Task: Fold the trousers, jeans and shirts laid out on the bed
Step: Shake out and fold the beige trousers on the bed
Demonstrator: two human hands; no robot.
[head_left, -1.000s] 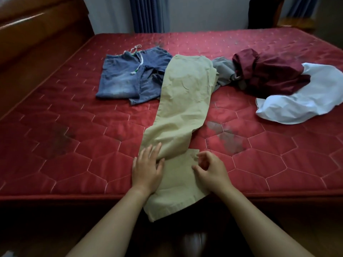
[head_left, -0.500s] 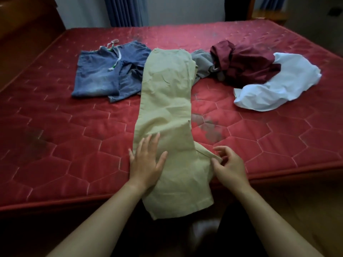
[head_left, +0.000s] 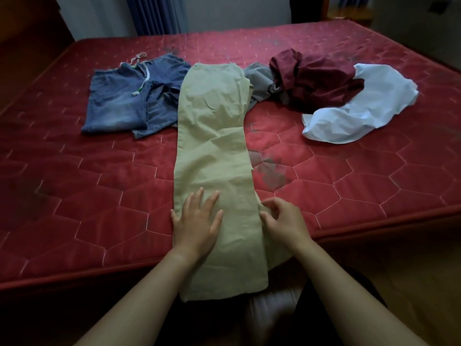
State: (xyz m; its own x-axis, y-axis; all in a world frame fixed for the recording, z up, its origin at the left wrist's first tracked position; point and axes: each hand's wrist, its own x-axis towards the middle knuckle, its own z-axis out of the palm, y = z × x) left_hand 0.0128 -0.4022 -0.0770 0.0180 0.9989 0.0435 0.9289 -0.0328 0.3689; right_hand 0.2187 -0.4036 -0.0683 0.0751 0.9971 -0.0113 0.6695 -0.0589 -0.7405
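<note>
Since half a second before, the upper leg of the trousers (head_left: pixel 214 151) had moved nearly square over the lower one.
They lay lengthwise on the bed (head_left: pixel 74 196) between the jeans (head_left: pixel 129 96) and the shirts (head_left: pixel 316 78), hems over the near edge. The left hand (head_left: pixel 197 221) pressed flat, and the right hand (head_left: pixel 284 221) had its fingers (head_left: pixel 274 204) curled, pinching the right edge. To do this well, I think the palm should hold firm while the edges are matched.
</note>
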